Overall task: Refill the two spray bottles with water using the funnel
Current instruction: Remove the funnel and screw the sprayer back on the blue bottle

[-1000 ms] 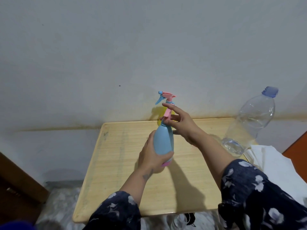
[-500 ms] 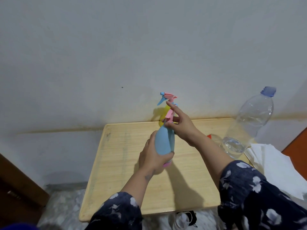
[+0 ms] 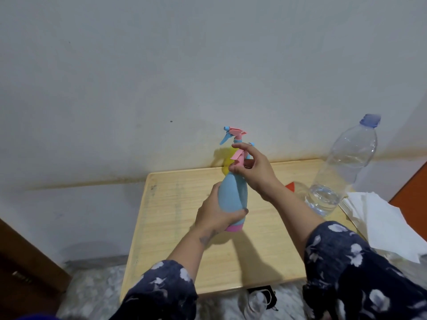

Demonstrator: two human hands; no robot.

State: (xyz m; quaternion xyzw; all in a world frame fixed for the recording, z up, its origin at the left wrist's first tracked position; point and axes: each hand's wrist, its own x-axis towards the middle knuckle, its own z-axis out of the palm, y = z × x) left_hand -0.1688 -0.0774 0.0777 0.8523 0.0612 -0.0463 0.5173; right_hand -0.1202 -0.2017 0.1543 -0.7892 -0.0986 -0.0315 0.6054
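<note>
Hands at work over a small wooden table [image 3: 184,227]: the left hand [image 3: 213,214] is wrapped around the lower body of a blue spray bottle [image 3: 232,195], standing upright near the table's middle, while the right hand [image 3: 253,172] pinches the pink trigger head [image 3: 239,158] at the neck, fingers curled closed on it. A second, yellow spray bottle [image 3: 227,161] stands just behind, largely hidden. A large clear water bottle [image 3: 342,167], capped and holding only a little water at the bottom, stands at the table's right, beside white paper [image 3: 381,222]. The blue bottle is probably light, smooth plastic, liable to twist, so gripping the body low and turning at the collar looks soundest. No funnel can be made out for certain.
</note>
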